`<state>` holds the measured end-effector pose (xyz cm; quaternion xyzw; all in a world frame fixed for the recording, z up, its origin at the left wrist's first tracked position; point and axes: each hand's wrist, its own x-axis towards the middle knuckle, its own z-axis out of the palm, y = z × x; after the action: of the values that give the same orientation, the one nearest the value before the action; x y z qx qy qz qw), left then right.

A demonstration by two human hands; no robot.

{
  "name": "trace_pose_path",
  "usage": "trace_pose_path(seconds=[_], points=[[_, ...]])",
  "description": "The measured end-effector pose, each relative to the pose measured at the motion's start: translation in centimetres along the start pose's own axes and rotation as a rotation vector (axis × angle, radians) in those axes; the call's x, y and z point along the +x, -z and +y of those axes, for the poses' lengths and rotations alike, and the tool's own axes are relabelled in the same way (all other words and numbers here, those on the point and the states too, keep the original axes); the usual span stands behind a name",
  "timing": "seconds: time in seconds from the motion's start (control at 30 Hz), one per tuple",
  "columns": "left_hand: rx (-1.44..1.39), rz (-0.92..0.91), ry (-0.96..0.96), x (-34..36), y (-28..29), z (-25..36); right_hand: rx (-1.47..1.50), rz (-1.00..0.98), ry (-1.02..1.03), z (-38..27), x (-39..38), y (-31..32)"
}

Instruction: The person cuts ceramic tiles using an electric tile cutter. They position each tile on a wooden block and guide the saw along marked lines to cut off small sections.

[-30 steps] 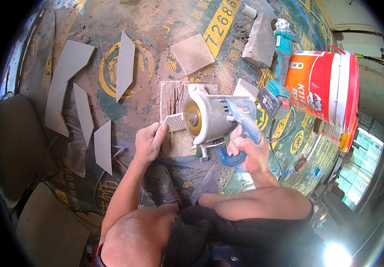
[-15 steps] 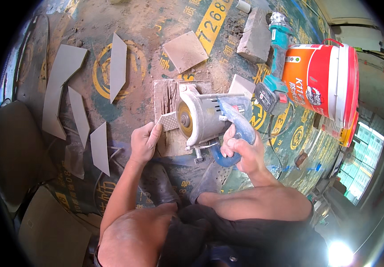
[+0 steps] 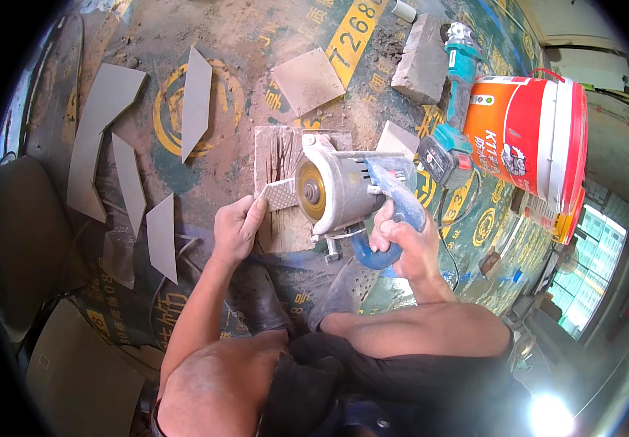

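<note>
Two hands, left hand [image 3: 236,231] grip pinching tile piece [image 3: 279,195] against blade [image 3: 310,191], right hand [image 3: 400,240] clamped on saw handle [image 3: 394,211].

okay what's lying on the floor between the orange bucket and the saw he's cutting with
In the head view, a teal cordless angle grinder lies between the orange bucket and the tile saw, beside a pale tile offcut.

Tile piece: the small tile piece [image 3: 279,195] under my left hand [image 3: 236,229] now meets the saw's gold disc [image 3: 311,191]; a second ago it lay short of it.
Saw: my right hand [image 3: 402,244] has brought the tile saw [image 3: 351,189] closer to my left.
View: my head has dipped slightly nearer the scored board [image 3: 278,149].
</note>
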<state>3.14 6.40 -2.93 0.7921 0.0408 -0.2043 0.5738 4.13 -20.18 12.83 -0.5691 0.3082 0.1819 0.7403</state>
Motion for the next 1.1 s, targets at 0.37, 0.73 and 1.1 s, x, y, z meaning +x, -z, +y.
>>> trace_pose_path(seconds=[0.37,0.73,1.1], points=[[0.021,0.01,-0.002,0.0,0.0,0.1,0.01,0.017,0.013,0.2,0.2,0.7],[0.031,0.011,0.01,0.0,0.0,0.0,0.032,0.015,0.003,0.2,0.2,1.3],[-0.04,-0.011,0.035,0.2,-0.1,0.3,0.062,-0.074,-0.012,-0.2,-0.5,1.5]])
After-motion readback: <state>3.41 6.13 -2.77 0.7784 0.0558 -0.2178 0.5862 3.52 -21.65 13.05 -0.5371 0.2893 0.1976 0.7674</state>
